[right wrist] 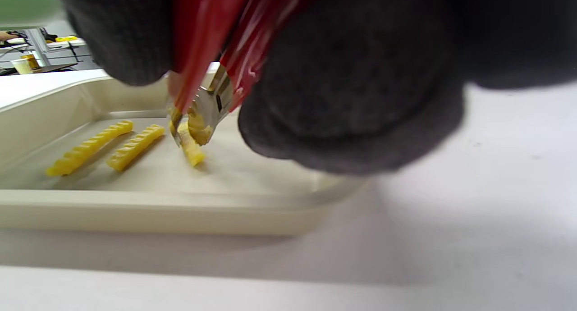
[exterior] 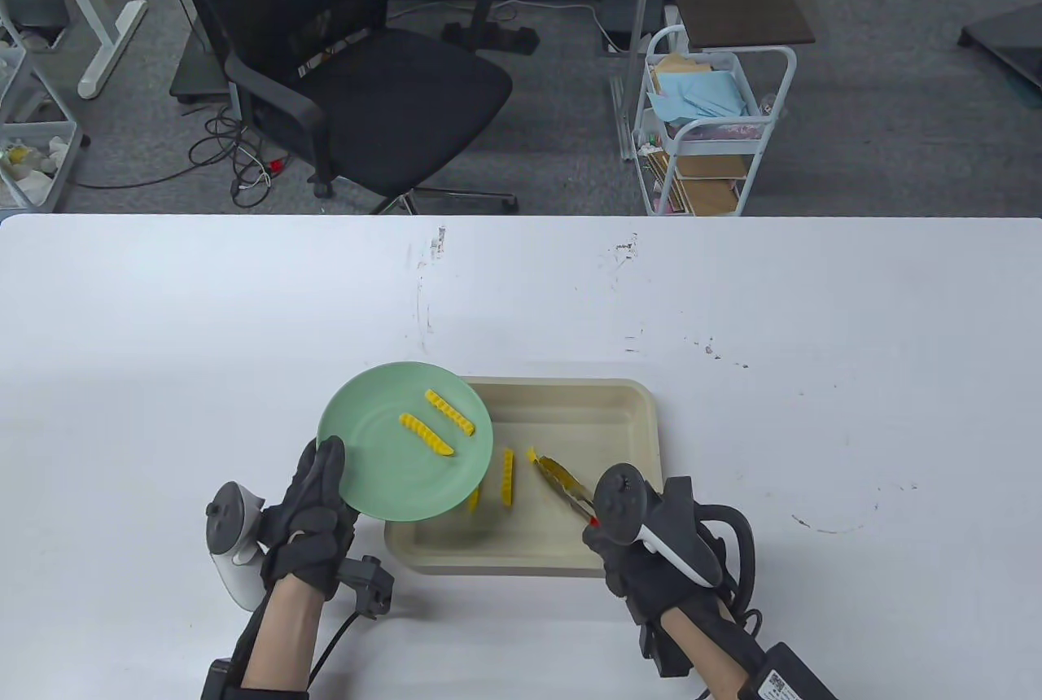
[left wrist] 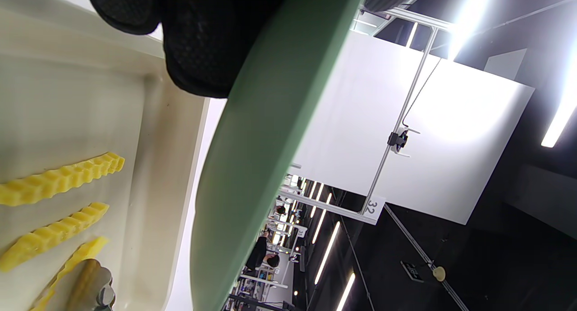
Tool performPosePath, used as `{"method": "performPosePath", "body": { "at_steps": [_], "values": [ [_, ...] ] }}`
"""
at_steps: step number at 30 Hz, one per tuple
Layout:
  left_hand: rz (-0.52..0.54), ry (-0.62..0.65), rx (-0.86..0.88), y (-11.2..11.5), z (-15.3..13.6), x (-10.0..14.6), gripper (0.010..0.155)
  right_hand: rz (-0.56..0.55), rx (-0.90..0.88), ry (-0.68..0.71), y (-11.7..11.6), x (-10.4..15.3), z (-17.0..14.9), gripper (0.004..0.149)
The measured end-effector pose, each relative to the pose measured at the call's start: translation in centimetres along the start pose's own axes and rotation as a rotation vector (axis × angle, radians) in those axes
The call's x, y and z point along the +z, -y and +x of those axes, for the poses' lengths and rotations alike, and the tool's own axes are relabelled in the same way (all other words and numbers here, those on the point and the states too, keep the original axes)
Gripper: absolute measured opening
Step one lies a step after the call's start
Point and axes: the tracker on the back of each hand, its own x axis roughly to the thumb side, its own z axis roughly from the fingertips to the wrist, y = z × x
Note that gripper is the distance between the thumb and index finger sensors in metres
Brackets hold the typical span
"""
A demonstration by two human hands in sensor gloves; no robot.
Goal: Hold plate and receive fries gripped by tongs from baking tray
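My left hand (exterior: 313, 517) grips the near rim of a green plate (exterior: 383, 448) and holds it tilted over the left end of the cream baking tray (exterior: 627, 407). Two yellow crinkle fries (exterior: 449, 411) lie on the plate. My right hand (exterior: 643, 549) grips red-handled metal tongs (exterior: 566, 488) whose tips pinch a fry (right wrist: 191, 148) low in the tray. Two more fries (exterior: 507, 476) lie in the tray, one partly under the plate. In the left wrist view the plate's underside (left wrist: 252, 166) shows above the tray fries (left wrist: 58, 180).
The white table (exterior: 814, 374) spreads wide around the tray. A black office chair (exterior: 366, 73) and a white cart (exterior: 708, 130) stand beyond the far edge.
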Motion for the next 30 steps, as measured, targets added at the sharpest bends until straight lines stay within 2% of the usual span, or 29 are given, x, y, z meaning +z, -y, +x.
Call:
{"method": "performPosePath", "body": {
  "at_steps": [7, 14, 20, 25, 30],
  "values": [
    [0.003, 0.001, 0.003, 0.0, 0.0, 0.0, 0.063, -0.027, -0.076, -0.005, 0.3, -0.3, -1.6, 0.062],
    [0.004, 0.006, 0.003, -0.1, 0.0, 0.0, 0.063, -0.142, -0.282, 0.019, 3.9, 0.8, -3.0, 0.061],
    [0.000, 0.004, -0.001, 0.0, 0.0, 0.0, 0.063, -0.201, -0.328, 0.178, 7.0, 3.0, 0.2, 0.061],
    [0.003, 0.007, -0.001, 0.0, -0.1, 0.1, 0.063, -0.158, -0.307, 0.316, 7.2, 3.6, 4.6, 0.061],
    [0.001, 0.009, -0.001, 0.1, -0.1, 0.1, 0.062, -0.145, -0.198, 0.361, 6.7, 3.2, 8.0, 0.062]
  ]
}}
